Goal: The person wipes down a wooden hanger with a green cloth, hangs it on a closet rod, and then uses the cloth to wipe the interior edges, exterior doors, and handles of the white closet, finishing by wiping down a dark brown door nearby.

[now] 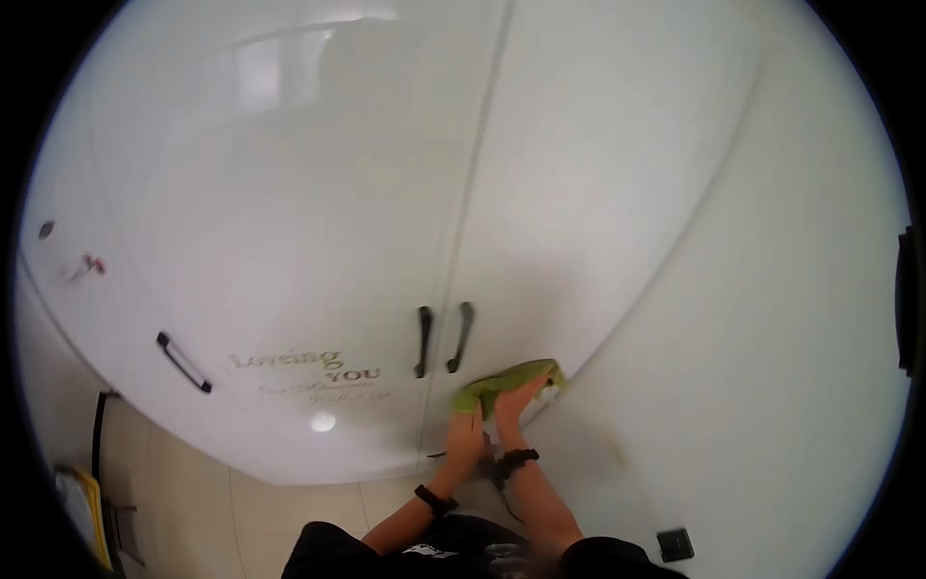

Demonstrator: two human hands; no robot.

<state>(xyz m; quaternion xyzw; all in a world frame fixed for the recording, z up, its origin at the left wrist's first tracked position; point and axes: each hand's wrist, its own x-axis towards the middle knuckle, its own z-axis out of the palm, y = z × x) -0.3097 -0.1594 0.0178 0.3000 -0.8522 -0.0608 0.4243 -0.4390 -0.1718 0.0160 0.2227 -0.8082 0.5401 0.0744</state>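
we've got both hands low on the white cupboard door, pressing a green cloth flat against it just at 4 o'clock of the two black handles. our right hand lies spread on the cloth, fingers open and flat, while our left hand sits at 7 o'clock of it, fingers curled over the cloth's lower left end. each wrist wears a black band, and the tiled floor lies below.
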